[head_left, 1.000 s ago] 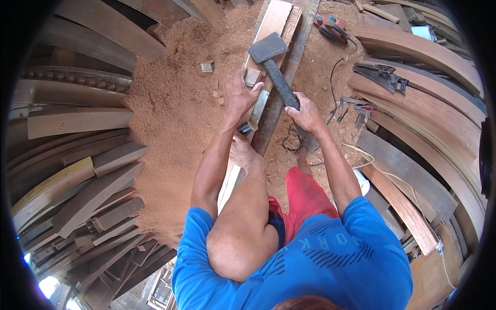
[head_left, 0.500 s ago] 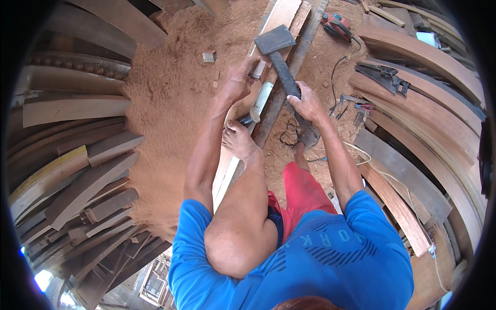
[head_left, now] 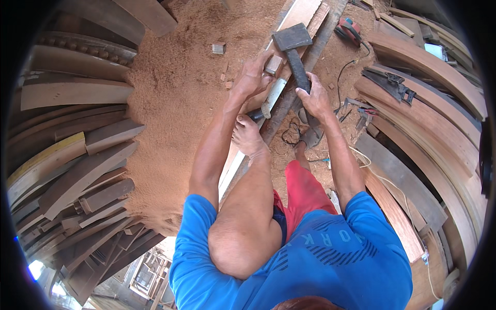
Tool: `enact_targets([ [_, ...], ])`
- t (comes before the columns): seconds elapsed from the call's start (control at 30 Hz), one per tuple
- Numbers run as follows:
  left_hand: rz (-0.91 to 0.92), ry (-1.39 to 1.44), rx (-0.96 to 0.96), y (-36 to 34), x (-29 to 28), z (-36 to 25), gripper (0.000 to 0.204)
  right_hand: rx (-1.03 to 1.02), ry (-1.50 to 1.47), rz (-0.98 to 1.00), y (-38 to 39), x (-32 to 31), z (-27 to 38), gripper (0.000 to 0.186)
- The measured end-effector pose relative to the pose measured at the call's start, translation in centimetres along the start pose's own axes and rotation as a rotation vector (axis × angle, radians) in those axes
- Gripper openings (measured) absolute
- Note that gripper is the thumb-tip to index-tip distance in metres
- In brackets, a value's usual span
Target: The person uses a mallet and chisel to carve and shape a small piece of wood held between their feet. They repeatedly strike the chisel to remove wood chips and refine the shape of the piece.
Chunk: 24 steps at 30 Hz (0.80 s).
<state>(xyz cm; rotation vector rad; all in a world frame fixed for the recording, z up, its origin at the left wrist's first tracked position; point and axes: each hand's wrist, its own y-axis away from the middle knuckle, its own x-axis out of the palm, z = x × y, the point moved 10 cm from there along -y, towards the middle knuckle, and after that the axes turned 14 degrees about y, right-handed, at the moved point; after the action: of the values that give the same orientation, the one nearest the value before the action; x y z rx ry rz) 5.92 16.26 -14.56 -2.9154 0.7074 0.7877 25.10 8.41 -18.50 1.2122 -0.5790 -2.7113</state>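
Right hand [head_left: 315, 99] clamped on mallet [head_left: 295, 59], left hand [head_left: 250, 77] at wood block [head_left: 274, 64] on timber [head_left: 298, 15], grip unclear; looks like positioning, next move calls for a steady block.

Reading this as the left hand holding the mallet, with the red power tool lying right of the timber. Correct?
The hand is wrong: the head view shows the right hand holding the mallet. The red power tool does lie right of the timber.
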Motion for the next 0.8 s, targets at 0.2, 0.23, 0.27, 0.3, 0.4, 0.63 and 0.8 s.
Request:
enact_targets([
  [0.2,0.106,0.135,-0.313,0.2,-0.8,0.6,0.082,0.001,0.075,0.002,0.0,0.2,0.5,0.071],
  [0.23,0.199,0.042,-0.351,-0.2,-0.8,-0.4,0.083,-0.015,0.144,-0.05,0.0,0.2,0.3,0.071],
  [0.27,0.291,-0.053,-0.388,-0.3,-0.4,-0.6,0.084,-0.031,0.215,-0.103,0.1,0.5,0.1,0.071],
  [0.3,0.283,-0.068,-0.394,-0.3,-0.4,-0.5,0.083,-0.052,0.286,-0.15,0.2,0.5,0.2,0.071],
  [0.4,0.215,-0.103,-0.456,-0.3,-0.2,0.9,0.079,-0.051,0.57,-0.373,2.6,-4.0,5.7,0.064],
  [0.63,0.206,-0.114,-0.466,-1.1,-0.2,0.8,0.073,-0.191,0.072,0.005,-0.9,-2.0,8.7,0.048],
  [0.8,0.228,-0.02,-0.363,-0.3,0.3,1.5,0.066,-0.213,0.075,0.098,-4.0,0.3,7.9,0.049],
])
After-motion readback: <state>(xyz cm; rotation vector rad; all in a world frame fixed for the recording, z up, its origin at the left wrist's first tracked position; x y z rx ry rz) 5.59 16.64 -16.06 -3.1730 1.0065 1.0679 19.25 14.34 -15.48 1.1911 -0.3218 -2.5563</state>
